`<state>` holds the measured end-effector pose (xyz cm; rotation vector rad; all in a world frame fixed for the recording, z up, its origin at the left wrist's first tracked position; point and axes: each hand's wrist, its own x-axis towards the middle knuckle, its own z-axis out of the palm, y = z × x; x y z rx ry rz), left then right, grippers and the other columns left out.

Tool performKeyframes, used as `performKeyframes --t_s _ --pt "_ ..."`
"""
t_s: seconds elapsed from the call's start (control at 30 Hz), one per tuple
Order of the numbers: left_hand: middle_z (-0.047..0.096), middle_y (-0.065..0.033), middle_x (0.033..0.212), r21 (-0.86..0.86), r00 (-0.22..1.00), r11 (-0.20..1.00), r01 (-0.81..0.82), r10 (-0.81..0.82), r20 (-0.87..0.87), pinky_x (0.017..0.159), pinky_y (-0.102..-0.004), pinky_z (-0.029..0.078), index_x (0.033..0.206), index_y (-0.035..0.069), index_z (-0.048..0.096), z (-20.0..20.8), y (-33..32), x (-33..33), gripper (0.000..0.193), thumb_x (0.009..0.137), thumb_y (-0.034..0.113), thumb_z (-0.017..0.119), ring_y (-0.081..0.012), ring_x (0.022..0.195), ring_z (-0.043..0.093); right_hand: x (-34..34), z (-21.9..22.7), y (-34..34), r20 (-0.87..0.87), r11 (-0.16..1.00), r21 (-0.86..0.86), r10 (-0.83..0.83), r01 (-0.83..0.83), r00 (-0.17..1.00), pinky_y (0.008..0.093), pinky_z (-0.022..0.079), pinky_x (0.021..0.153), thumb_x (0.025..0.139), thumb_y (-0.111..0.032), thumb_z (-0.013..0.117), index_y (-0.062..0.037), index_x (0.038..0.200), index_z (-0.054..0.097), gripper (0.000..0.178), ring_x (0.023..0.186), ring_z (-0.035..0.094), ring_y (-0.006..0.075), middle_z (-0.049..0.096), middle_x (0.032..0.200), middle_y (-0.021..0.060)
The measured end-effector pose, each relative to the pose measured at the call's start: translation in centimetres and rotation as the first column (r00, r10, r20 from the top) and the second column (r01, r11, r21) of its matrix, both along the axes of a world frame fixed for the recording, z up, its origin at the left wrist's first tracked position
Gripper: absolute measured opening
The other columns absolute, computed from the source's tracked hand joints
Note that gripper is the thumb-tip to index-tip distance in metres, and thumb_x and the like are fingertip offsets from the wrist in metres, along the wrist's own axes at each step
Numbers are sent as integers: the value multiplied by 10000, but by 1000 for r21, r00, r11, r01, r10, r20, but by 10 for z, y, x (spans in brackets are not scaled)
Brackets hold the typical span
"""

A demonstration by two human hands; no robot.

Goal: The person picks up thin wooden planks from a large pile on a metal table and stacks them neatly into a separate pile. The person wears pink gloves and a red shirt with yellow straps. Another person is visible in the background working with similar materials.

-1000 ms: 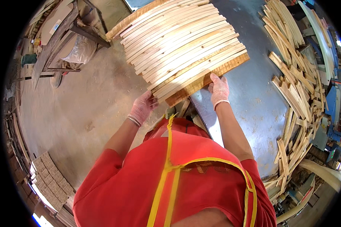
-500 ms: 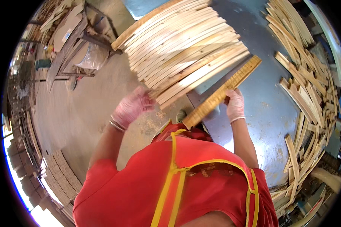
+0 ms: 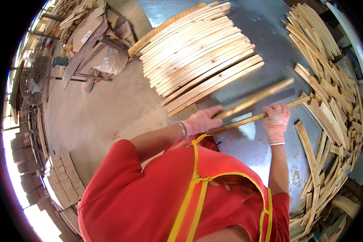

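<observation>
Plainly, both hands are full. The left hand in a pink-and-white knitted glove (image 3: 203,121) is closed around the lower left end of a narrow, yellowish-brown wooden strip (image 3: 258,97), which slants up to the right and is blurred along its length. The right hand in a matching knitted glove (image 3: 277,121) grips a second slim, yellow-brown wooden strip (image 3: 246,120) past its middle, its fingers curled over the top. This second strip runs just below the first, at a similar slant; its left end comes in right under the left hand (whether the two touch, I cannot tell).

Both strips are above a smooth, blue-grey tabletop (image 3: 266,40). Beyond them lies a close-set row of pale wooden strips (image 3: 193,50), left ends reaching past the table's edge, with a dark gap setting the nearest few apart from the others. A browner, rougher wooden strip (image 3: 165,30) borders the far side. To the right, a jumbled heap of loose wooden pieces (image 3: 330,121) curves along the table. On the left spreads a dusty, grey-brown floor (image 3: 101,105). The person wears a red short-sleeved shirt (image 3: 113,181).
</observation>
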<state>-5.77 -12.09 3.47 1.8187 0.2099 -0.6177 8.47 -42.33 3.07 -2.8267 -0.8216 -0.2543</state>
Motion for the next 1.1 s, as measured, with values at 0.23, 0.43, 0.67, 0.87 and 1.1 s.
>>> performKeyframes --t_s 0.23,0.43,0.67,0.87,1.1 --pt "619 -239 1364 457 909 822 339 -411 66 1014 -497 544 1389 69 591 -53 -35 -18 509 957 330 659 -431 1185 656 -70 -87 75 -738 -36 674 -48 737 673 437 365 1210 956 -176 715 -60 1613 416 732 1411 514 338 494 1584 221" --pt "675 -155 1263 398 929 910 121 -244 277 1053 -441 528 1293 94 654 -9 31 -42 402 961 319 619 -363 1189 651 -52 -77 118 -575 579 209 -579 788 578 396 401 1204 795 -159 844 -43 1686 215 1097 1411 528 359 493 1579 228" --pt "688 -65 1101 -146 350 319 -936 879 -323 935 -402 535 1125 100 684 -78 220 -77 318 973 368 768 -242 1026 643 -56 -52 158 -706 381 422 -431 822 562 368 427 1172 788 -127 809 4 1662 263 1039 1362 579 343 560 1512 250" --pt "695 -24 1038 -421 435 210 -882 706 -559 943 -328 516 1105 94 711 -71 219 -54 283 1012 360 732 -179 1020 642 -58 -63 224 -628 423 219 -629 879 459 439 377 1232 776 -194 795 -39 1662 263 1045 1463 443 425 443 1605 241" --pt "687 -19 1203 -694 870 527 -490 346 -352 985 -347 495 1498 44 557 57 267 11 601 1034 411 662 -143 1130 610 -54 -71 231 -566 425 191 -689 885 453 462 413 1196 792 -163 741 -41 1648 284 978 1427 471 423 463 1576 223"
